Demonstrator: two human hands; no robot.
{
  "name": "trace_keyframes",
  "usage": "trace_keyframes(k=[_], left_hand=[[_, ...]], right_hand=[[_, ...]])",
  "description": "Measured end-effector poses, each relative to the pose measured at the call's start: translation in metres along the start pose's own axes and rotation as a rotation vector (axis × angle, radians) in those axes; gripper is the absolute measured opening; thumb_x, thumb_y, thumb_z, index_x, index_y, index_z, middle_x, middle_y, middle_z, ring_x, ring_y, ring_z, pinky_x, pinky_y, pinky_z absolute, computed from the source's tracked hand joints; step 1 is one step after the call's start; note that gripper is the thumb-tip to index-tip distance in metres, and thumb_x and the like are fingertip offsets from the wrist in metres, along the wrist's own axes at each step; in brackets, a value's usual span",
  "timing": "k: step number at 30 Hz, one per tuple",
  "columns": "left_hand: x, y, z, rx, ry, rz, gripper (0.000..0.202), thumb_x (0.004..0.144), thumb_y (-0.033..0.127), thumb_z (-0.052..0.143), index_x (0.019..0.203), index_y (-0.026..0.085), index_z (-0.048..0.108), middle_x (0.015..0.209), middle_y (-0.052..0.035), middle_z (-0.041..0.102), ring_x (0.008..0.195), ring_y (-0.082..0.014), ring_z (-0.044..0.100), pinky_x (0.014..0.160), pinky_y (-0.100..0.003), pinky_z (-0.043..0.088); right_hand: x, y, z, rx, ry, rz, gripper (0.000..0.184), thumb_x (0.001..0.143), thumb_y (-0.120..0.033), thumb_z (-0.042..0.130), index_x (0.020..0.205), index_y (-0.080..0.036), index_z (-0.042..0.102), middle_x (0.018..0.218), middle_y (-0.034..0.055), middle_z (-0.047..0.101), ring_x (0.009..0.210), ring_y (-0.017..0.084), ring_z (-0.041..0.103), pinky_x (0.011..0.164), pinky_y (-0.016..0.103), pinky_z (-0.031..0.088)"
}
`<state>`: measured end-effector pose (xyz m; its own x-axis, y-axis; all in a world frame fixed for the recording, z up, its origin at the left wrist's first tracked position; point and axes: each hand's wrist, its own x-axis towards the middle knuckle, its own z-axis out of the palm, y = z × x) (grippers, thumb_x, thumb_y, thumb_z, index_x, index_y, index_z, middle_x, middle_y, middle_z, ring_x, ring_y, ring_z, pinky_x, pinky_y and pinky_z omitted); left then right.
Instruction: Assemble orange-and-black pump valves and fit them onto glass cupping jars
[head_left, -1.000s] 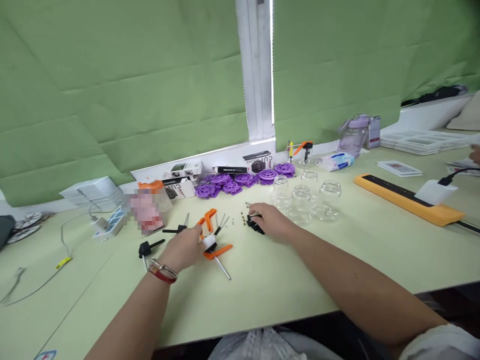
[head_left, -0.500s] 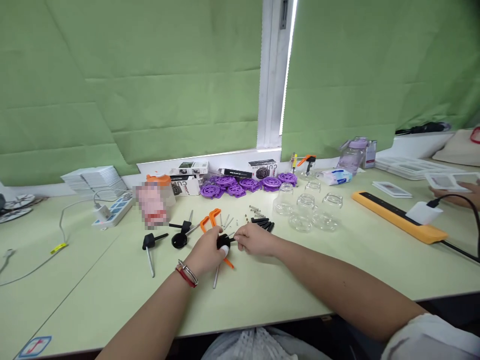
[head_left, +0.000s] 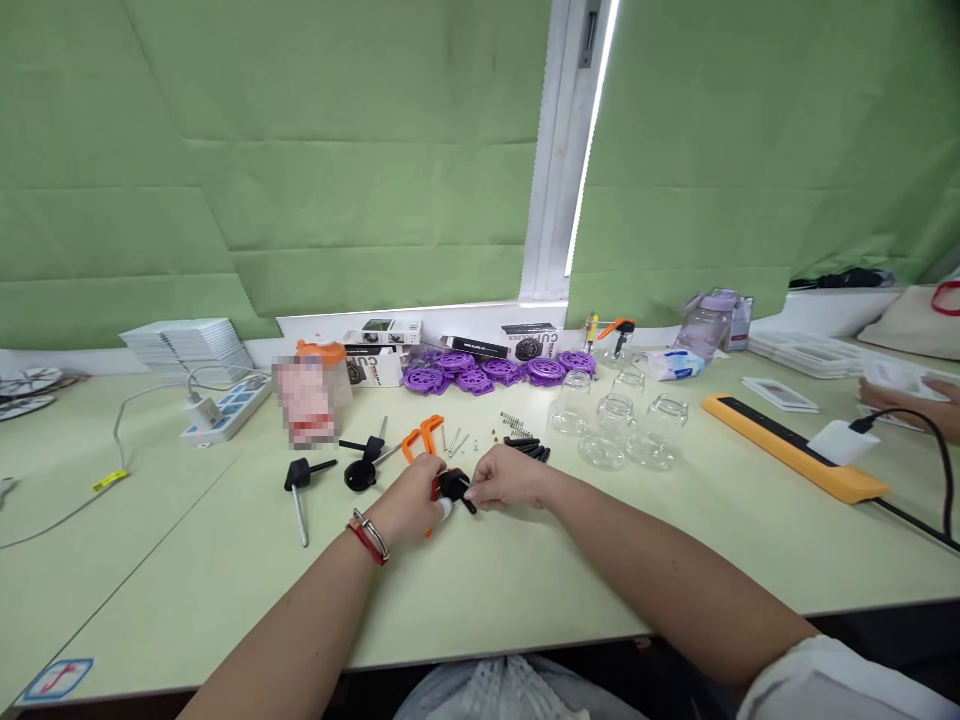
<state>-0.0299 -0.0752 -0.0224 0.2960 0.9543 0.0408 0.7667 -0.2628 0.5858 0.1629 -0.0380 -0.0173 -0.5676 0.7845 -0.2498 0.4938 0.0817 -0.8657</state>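
Note:
My left hand [head_left: 409, 502] is closed round a small clamp with an orange body and a black head [head_left: 450, 487], held just above the pale green table [head_left: 525, 570]. My right hand [head_left: 508, 477] pinches a thin black pin at the clamp's black head. Both hands meet at the table's middle. Behind them lie orange clamp bodies [head_left: 421, 437], a row of black pins [head_left: 527, 447], small metal rods [head_left: 454, 440] and springs [head_left: 512, 421]. To the left lie two black-handled rods [head_left: 300, 484].
Several clear glass jars [head_left: 615, 425] stand right of the parts. Purple round pieces [head_left: 487, 371] and boxes line the back wall. A power strip [head_left: 225, 408] with a cable lies left, an orange strip [head_left: 787, 447] right. Another person's hand [head_left: 911, 404] rests at the far right.
My left hand picked up a clamp from the pile and brought it nearer. My right hand left the black pins and came to the clamp with one pin. The camera tilted up slightly.

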Motion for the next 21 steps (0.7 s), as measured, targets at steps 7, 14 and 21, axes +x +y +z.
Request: trace_keyframes(k=[7, 14, 21], left_hand=[[0.0, 0.0, -0.002, 0.028, -0.041, 0.036, 0.018, 0.067, 0.021, 0.056, 0.085, 0.017, 0.057, 0.087, -0.0056, 0.055, 0.075, -0.0196, 0.053, 0.068, -0.032, 0.044], [-0.005, 0.006, -0.004, -0.11, -0.12, 0.136, 0.026, 0.071, 0.019, 0.05, 0.095, 0.019, 0.061, 0.086, -0.0041, 0.062, 0.077, -0.0193, 0.056, 0.068, -0.029, 0.043], [-0.008, 0.012, -0.012, -0.138, -0.198, 0.181, 0.042, 0.06, 0.005, 0.046, 0.096, 0.018, 0.064, 0.091, -0.004, 0.064, 0.083, -0.0189, 0.058, 0.072, -0.027, 0.043]], right_hand=[[0.008, 0.008, 0.01, -0.067, 0.143, -0.002, 0.026, 0.068, -0.036, 0.069, 0.058, -0.015, 0.058, 0.049, -0.0024, 0.055, 0.044, 0.007, 0.04, 0.044, 0.021, 0.03], [0.014, -0.008, 0.003, 0.209, 0.152, 0.086, 0.034, 0.078, -0.042, 0.061, 0.059, -0.017, 0.051, 0.044, -0.0056, 0.044, 0.038, 0.006, 0.033, 0.039, 0.021, 0.023], [0.037, -0.015, -0.008, 0.3, 0.362, 0.106, 0.024, 0.079, -0.028, 0.06, 0.061, -0.015, 0.053, 0.046, -0.004, 0.047, 0.037, 0.006, 0.033, 0.04, 0.021, 0.025]])
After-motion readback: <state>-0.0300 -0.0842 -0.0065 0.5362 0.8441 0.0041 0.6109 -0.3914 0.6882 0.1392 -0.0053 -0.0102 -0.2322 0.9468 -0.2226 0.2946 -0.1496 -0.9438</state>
